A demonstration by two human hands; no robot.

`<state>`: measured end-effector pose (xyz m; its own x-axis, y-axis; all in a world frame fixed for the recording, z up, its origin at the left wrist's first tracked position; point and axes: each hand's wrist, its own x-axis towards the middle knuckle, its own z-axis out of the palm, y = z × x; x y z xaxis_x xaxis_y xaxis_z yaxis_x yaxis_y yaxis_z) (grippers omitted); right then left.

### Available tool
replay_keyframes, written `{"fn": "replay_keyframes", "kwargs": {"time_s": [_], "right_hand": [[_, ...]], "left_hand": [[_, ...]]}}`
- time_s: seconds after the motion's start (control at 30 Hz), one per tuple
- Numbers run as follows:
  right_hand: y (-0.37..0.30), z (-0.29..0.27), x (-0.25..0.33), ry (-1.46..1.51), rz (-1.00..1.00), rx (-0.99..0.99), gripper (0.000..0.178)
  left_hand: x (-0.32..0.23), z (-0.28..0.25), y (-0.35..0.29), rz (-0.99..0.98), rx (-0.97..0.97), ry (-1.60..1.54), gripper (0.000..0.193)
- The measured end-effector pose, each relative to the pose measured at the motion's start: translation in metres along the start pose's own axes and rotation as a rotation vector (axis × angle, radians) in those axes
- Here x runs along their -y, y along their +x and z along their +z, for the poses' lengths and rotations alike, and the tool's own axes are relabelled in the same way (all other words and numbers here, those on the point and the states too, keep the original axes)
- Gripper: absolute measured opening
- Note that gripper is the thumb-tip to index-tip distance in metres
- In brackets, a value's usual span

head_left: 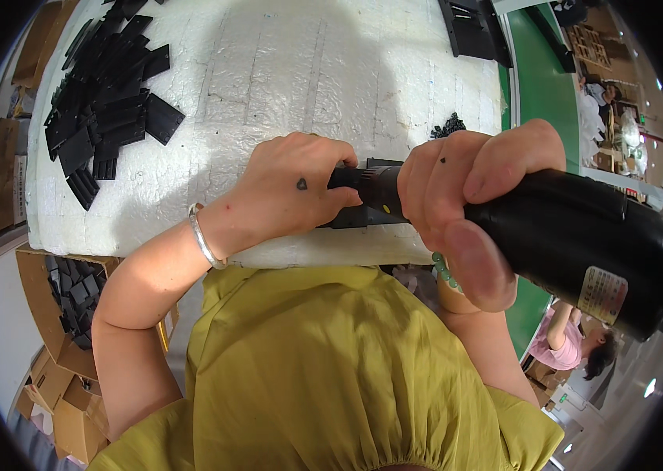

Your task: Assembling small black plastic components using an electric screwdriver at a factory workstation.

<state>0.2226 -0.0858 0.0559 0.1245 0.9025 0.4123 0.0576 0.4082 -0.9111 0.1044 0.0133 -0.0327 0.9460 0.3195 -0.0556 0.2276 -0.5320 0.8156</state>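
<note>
My right hand (pixel 473 196) is wrapped round a black electric screwdriver (pixel 575 235), which lies almost level and points left. The driver's nose (pixel 382 188) reaches my left hand (pixel 292 188), whose thumb and forefinger curl closed around the tip. What those fingertips pinch is hidden. Beneath the nose and my fingers, a flat black plastic part (pixel 347 217) rests near the front edge of the white-covered table (pixel 284 71).
A heap of black plastic pieces (pixel 112 118) covers the table's left side. Small dark screws (pixel 449 124) lie in a pile on the right, and a black tray (pixel 473 30) stands behind. At lower left, a cardboard box (pixel 45 306) holds more black pieces. Another person (pixel 567 337) is at far right.
</note>
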Motion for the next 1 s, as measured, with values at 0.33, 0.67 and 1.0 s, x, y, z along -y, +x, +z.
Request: {"fn": "replay_keyframes", "kwargs": {"time_s": [0.33, 0.67, 1.0], "right_hand": [[-0.003, -0.038, 0.020, 0.101, -0.199, -0.258, 0.027], [-0.025, -0.094, -0.013, -0.072, -0.169, -0.659, 0.024], [-0.031, -0.098, -0.017, 0.008, -0.147, -0.691, 0.025]], "left_hand": [[0.000, 0.006, -0.006, 0.132, -0.168, 0.011, 0.026], [-0.023, -0.010, 0.013, 0.124, -0.192, 0.149, 0.040], [-0.027, 0.005, 0.047, 0.330, -0.238, 0.245, 0.027]]}}
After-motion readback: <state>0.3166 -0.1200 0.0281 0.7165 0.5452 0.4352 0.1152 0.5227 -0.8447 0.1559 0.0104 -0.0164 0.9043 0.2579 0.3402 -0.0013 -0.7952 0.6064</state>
